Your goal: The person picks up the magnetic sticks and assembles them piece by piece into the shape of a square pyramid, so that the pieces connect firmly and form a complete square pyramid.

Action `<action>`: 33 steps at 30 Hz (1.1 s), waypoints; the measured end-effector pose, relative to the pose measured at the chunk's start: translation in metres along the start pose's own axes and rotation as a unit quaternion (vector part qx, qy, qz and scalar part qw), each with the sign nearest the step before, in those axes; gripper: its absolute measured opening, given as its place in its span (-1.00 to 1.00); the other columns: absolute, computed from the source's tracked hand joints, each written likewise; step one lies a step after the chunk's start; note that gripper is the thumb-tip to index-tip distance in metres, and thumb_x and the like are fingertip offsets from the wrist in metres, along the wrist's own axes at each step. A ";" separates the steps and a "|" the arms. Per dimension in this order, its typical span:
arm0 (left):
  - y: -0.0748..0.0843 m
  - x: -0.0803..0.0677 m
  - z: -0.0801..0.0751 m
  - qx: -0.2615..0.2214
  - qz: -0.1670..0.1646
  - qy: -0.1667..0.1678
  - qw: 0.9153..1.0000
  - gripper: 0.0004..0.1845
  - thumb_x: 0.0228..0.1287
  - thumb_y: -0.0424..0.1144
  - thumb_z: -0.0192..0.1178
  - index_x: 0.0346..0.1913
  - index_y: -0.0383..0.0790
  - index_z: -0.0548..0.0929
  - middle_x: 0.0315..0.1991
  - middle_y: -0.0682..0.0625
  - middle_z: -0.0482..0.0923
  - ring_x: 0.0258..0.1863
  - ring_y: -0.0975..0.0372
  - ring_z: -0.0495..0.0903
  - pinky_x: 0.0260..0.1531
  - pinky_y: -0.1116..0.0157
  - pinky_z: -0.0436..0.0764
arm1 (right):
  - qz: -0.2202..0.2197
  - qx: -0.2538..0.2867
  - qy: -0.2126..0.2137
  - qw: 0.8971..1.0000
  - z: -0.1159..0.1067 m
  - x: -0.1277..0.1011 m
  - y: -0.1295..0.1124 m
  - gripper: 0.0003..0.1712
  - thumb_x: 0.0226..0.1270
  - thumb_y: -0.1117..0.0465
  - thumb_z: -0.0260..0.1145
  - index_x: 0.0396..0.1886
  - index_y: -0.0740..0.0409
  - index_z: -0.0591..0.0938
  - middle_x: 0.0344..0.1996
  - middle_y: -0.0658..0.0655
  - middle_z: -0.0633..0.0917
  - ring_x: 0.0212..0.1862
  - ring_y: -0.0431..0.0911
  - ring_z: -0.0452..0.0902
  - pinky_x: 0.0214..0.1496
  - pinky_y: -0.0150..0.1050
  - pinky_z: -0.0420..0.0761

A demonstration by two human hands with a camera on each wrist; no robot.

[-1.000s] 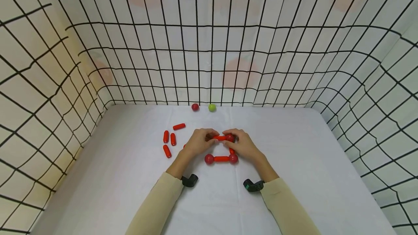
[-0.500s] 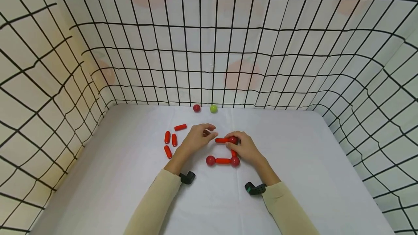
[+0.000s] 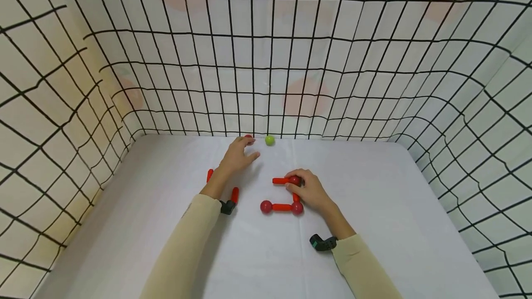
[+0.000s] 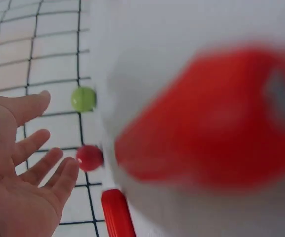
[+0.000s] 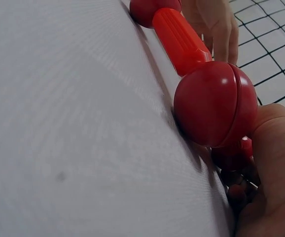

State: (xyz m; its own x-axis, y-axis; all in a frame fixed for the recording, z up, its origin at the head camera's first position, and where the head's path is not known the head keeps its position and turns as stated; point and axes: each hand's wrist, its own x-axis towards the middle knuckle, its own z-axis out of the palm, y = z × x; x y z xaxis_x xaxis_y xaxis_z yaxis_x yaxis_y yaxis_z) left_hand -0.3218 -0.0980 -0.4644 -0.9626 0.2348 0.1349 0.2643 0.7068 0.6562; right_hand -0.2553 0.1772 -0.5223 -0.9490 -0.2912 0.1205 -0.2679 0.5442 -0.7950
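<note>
My left hand (image 3: 237, 157) is stretched toward the far edge, fingers spread and holding nothing. Its fingertips overlap a red ball (image 3: 248, 136), also seen just beyond them in the left wrist view (image 4: 89, 158). A green ball (image 3: 269, 140) sits to their right. My right hand (image 3: 309, 188) grips the far corner ball (image 3: 294, 181) of a three-sided frame of red rods and balls. From that ball a red rod (image 3: 280, 181) points left with a free end. The near side is a rod (image 3: 282, 207) between two balls; in the right wrist view the near-right ball (image 5: 214, 103) partly hides my fingers.
One red rod (image 3: 235, 195) lies beside the left wrist camera (image 3: 227, 207) and looms blurred in its view. Another loose rod (image 3: 209, 175) shows left of my forearm, which hides others. Black wire mesh (image 3: 270, 91) walls the white table (image 3: 374, 197) at the back and sides.
My left hand has let go of the frame's upper rod and moved away left and forward to the red ball at the back. The right hand stays on the corner ball.
</note>
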 end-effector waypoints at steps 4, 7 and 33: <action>-0.012 0.013 -0.004 0.024 0.005 0.003 1.000 -0.39 0.36 -0.13 0.36 0.38 -0.33 0.50 0.40 -0.28 0.39 0.41 -0.11 0.39 0.47 -0.03 0.38 | 0.010 0.000 -0.001 1.000 0.000 -0.001 -0.003 -0.70 0.35 0.16 0.43 0.06 -0.04 0.71 0.00 0.11 0.68 0.05 0.02 0.48 0.12 -0.09 0.53; -0.017 0.022 -0.005 0.049 -0.005 0.003 0.999 -0.34 0.35 -0.13 0.36 0.44 -0.27 0.45 0.51 -0.26 0.26 0.50 -0.16 0.29 0.50 -0.06 0.33 | 0.016 -0.004 -0.003 1.000 0.000 -0.002 -0.003 -0.70 0.36 0.16 0.42 0.07 -0.05 0.71 0.03 0.10 0.68 0.09 0.02 0.49 0.16 -0.06 0.54; -0.019 0.025 0.007 0.030 -0.062 0.051 0.996 -0.62 0.46 -0.28 0.24 0.22 -0.37 0.48 -0.03 -0.24 0.60 -0.07 -0.01 0.57 0.06 0.09 0.61 | 0.008 -0.004 0.001 1.000 0.000 -0.003 -0.002 -0.71 0.35 0.15 0.42 0.05 -0.05 0.72 0.01 0.10 0.68 0.09 0.03 0.50 0.17 -0.04 0.55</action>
State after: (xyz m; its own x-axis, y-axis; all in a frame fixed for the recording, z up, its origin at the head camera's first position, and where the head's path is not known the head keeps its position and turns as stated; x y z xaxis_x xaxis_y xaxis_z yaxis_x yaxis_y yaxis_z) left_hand -0.3510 -0.1012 -0.4787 -0.9882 0.0768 0.1327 0.1437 0.7654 0.6273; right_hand -0.2523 0.1775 -0.5210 -0.9536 -0.2810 0.1078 -0.2531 0.5552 -0.7922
